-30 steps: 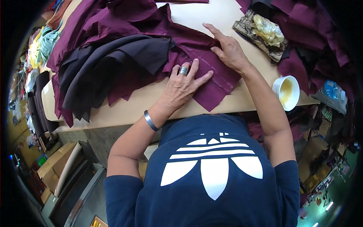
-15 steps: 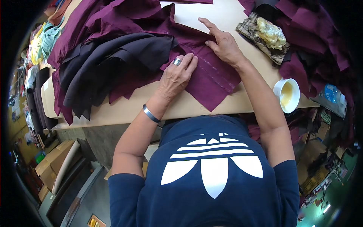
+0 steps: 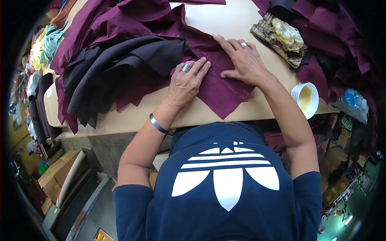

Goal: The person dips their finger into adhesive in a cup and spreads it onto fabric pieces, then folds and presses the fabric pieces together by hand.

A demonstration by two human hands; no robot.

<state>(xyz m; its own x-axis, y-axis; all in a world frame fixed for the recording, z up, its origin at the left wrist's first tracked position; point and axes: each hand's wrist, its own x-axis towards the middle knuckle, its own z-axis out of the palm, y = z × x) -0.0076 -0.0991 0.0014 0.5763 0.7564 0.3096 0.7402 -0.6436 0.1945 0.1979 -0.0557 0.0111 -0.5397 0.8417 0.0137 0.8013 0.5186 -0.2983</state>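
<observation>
A maroon piece of cloth (image 3: pixel 223 98) lies on the table in front of me, its pointed corner near the table's front edge. Pale, paste-like streaks run across it in a slanting line. My left hand (image 3: pixel 185 82) rests on the cloth's left side with fingers laid out on it, a ring and a wrist band showing. On the right part of the same cloth, my right hand (image 3: pixel 246 62) is spread, thumb and index finger wide apart; it holds nothing. Dark, nearly black cloth (image 3: pixel 124 68) is heaped in folds left of my left hand, with more maroon cloth (image 3: pixel 120 20) behind it.
A white cup (image 3: pixel 305 100) with yellowish paste stands by the right table edge. Behind it lies a crusted board with a yellowish lump (image 3: pixel 287 36). More maroon cloth (image 3: pixel 333 32) is piled at right, near a plastic bag (image 3: pixel 354 104). Cardboard boxes (image 3: pixel 58 172) stand below left.
My right hand has come down and toward me onto the cloth, its fingers spreading. The left hand stays nearly in place, its fingers laid a little flatter.
</observation>
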